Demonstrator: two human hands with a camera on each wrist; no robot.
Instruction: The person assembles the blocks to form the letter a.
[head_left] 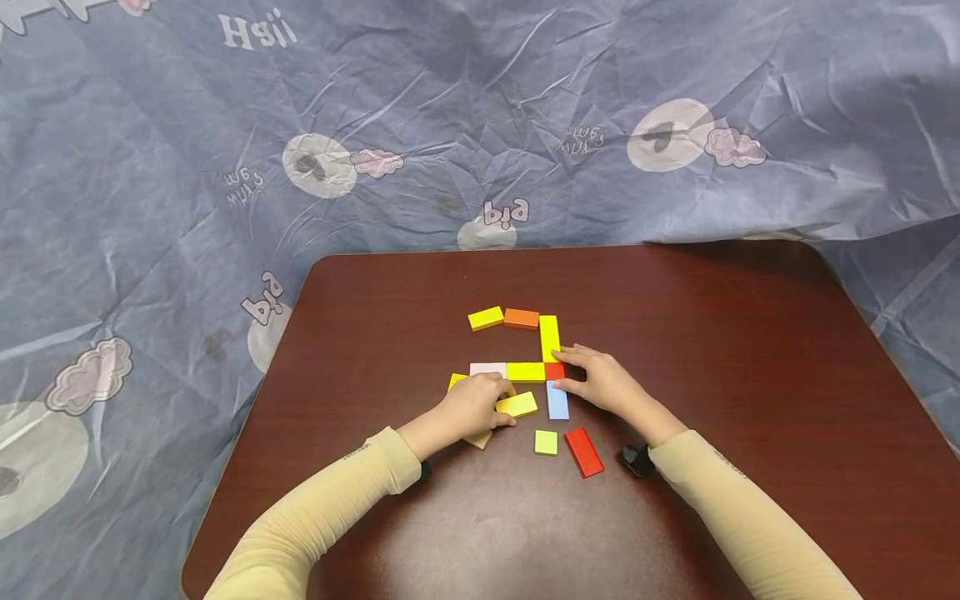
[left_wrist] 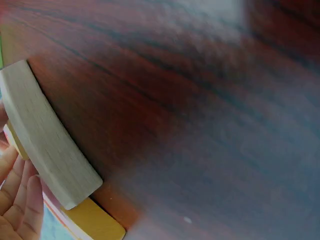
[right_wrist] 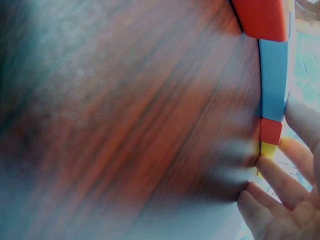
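Between thumb and fingers, my left hand (head_left: 472, 406) pinches a yellow block (head_left: 517, 406) by its left end. Partly under that hand lie a bare wood block (left_wrist: 50, 140) and another yellow block (left_wrist: 97, 222). My right hand (head_left: 603, 383) has its fingers loosely spread, fingertips at the right side of a row of blocks. Its thumb is by the light blue block (head_left: 557, 402) and a fingertip by the upright-running yellow block (head_left: 549, 335). Between those two sits a small red block (head_left: 554, 372). Left of it run a yellow block (head_left: 525, 372) and a pale pink block (head_left: 487, 368).
Farther back lie an orange block (head_left: 521, 318) and a yellow block (head_left: 486, 318), end to end. Nearer the person are a lime green square block (head_left: 546, 442) and a red block (head_left: 584, 452). A patterned grey-blue cloth (head_left: 450, 100) hangs behind the brown table (head_left: 390, 308).
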